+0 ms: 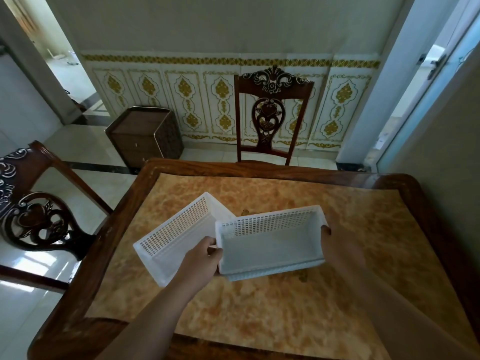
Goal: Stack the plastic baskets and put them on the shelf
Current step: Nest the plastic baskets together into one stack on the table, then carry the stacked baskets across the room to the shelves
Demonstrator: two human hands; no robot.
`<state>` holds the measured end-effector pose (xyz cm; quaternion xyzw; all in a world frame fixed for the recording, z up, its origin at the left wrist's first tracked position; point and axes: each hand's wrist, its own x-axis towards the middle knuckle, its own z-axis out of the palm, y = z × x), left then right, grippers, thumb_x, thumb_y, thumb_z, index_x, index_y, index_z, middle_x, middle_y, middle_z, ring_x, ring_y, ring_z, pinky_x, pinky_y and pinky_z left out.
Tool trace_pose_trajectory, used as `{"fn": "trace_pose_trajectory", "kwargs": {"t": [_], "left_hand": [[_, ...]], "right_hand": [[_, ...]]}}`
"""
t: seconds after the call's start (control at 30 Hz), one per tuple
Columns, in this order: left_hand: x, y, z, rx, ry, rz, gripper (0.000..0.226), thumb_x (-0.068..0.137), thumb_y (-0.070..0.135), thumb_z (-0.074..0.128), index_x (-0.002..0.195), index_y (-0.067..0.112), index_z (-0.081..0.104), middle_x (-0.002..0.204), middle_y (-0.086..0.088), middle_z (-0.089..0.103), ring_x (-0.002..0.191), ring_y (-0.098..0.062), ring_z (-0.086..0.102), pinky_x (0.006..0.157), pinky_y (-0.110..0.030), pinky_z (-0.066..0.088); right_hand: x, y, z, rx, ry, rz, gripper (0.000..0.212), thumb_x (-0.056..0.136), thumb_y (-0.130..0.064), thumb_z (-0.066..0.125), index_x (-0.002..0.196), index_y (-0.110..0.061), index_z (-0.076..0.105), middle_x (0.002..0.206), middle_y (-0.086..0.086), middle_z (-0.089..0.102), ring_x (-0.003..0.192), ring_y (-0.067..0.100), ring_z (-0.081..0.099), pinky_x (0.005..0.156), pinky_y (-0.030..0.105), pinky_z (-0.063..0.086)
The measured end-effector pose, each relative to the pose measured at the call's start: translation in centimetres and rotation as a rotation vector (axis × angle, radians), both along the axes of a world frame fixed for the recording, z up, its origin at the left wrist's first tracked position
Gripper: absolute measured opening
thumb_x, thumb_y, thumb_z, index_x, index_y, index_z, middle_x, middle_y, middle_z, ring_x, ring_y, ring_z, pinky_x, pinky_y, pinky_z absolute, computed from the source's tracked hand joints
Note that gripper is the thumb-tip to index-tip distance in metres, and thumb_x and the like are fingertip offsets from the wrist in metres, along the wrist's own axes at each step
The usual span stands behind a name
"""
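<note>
Left basket (176,237) sits angled on the table (363,229), right basket (270,242) held just above it, left hand (202,258) and right hand (335,245) clamped on its short end rims (light, stiff, slightly flexy lattice plastic, likely slick), so grip rims, not walls.

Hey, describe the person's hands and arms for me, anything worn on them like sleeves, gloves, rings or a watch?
Both are bare. The left hand and right hand wear no gloves, and no rings show on the visible fingers. Both forearms are uncovered right down to the bottom of the picture, with no sleeve, watch or bracelet showing.
</note>
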<state>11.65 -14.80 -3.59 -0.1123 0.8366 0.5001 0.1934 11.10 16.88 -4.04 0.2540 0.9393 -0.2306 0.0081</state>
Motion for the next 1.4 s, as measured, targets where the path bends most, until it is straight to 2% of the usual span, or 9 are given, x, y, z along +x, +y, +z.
{"fn": "trace_pose_trajectory", "kwargs": {"t": [0.13, 0.3, 0.47, 0.63, 0.73, 0.8, 1.03, 1.2, 1.4], "left_hand": [[-0.6, -1.4, 1.8, 0.043, 0.063, 0.061, 0.021, 0.104, 0.018, 0.056, 0.124, 0.021, 0.062, 0.113, 0.000, 0.073, 0.095, -0.022, 0.077, 0.074, -0.038, 0.068], [-1.2, -5.0, 3.1, 0.028, 0.107, 0.140, 0.024, 0.102, 0.023, 0.057, 0.125, 0.024, 0.065, 0.113, -0.005, 0.075, 0.095, -0.025, 0.078, 0.082, -0.047, 0.068], [-1.2, -8.9, 3.5, 0.025, 0.092, 0.245, 0.019, 0.100, 0.027, 0.058, 0.117, 0.028, 0.066, 0.108, 0.001, 0.077, 0.087, -0.020, 0.081, 0.085, -0.048, 0.066], [-1.0, -13.5, 0.9, 0.118, 0.037, 0.366, 0.026, 0.090, 0.025, 0.064, 0.116, 0.022, 0.067, 0.116, -0.011, 0.074, 0.095, -0.029, 0.079, 0.088, -0.056, 0.065], [-0.5, -14.4, 0.6, 0.157, 0.005, 0.452, 0.028, 0.099, 0.012, 0.061, 0.127, 0.016, 0.063, 0.118, -0.012, 0.071, 0.102, -0.033, 0.076, 0.087, -0.050, 0.066], [-0.1, -14.9, 0.6, 0.167, -0.006, 0.482, 0.027, 0.103, 0.006, 0.056, 0.127, 0.018, 0.061, 0.116, -0.011, 0.071, 0.103, -0.033, 0.075, 0.083, -0.044, 0.065], [0.0, -17.0, -1.3, 0.110, -0.063, 0.524, 0.029, 0.100, 0.009, 0.059, 0.129, 0.015, 0.063, 0.120, -0.014, 0.072, 0.105, -0.035, 0.075, 0.087, -0.055, 0.065], [0.2, -17.7, -2.7, 0.093, -0.121, 0.521, 0.018, 0.101, 0.009, 0.060, 0.110, 0.024, 0.065, 0.111, -0.009, 0.077, 0.100, -0.030, 0.078, 0.086, -0.055, 0.066], [0.9, -17.4, -3.0, -0.007, -0.109, 0.442, 0.029, 0.101, 0.019, 0.057, 0.127, 0.027, 0.065, 0.113, 0.000, 0.078, 0.097, -0.024, 0.079, 0.085, -0.052, 0.067]], "right_hand": [[-1.9, -1.0, 2.9, 0.060, 0.081, 0.011, 0.044, 0.108, -0.034, 0.040, 0.150, -0.024, 0.048, 0.132, 0.009, 0.067, 0.086, 0.019, 0.058, 0.073, 0.032, 0.046], [-4.7, -4.3, 5.5, 0.074, 0.181, 0.115, 0.042, 0.106, -0.036, 0.045, 0.146, -0.024, 0.052, 0.135, 0.007, 0.066, 0.112, 0.027, 0.066, 0.093, 0.039, 0.051], [-7.0, -8.9, 6.6, 0.031, 0.106, 0.188, 0.049, 0.109, -0.037, 0.038, 0.156, -0.025, 0.039, 0.145, 0.009, 0.059, 0.119, 0.028, 0.061, 0.080, 0.034, 0.042], [-8.9, -13.9, 5.9, -0.027, 0.102, 0.275, 0.047, 0.109, -0.029, 0.039, 0.156, -0.027, 0.038, 0.144, 0.008, 0.059, 0.115, 0.028, 0.062, 0.083, 0.036, 0.049], [-9.8, -15.9, 4.2, -0.107, 0.085, 0.304, 0.044, 0.109, -0.030, 0.038, 0.153, -0.030, 0.041, 0.136, 0.006, 0.063, 0.092, 0.018, 0.059, 0.062, 0.026, 0.048], [-10.1, -16.9, 3.1, -0.084, 0.079, 0.349, 0.042, 0.109, -0.030, 0.039, 0.152, -0.029, 0.042, 0.134, 0.005, 0.064, 0.088, 0.016, 0.059, 0.064, 0.026, 0.048], [-10.7, -19.9, 2.0, -0.124, 0.034, 0.390, 0.046, 0.111, -0.031, 0.036, 0.157, -0.028, 0.037, 0.146, 0.006, 0.056, 0.115, 0.027, 0.061, 0.091, 0.038, 0.054], [-10.9, -20.2, 0.0, -0.181, -0.028, 0.422, 0.045, 0.111, -0.027, 0.034, 0.156, -0.027, 0.038, 0.139, 0.008, 0.060, 0.093, 0.018, 0.056, 0.063, 0.026, 0.049], [-10.5, -20.1, -1.5, -0.173, -0.090, 0.400, 0.048, 0.110, -0.030, 0.033, 0.158, -0.034, 0.034, 0.133, 0.007, 0.065, 0.091, 0.021, 0.064, 0.073, 0.038, 0.061]]}}
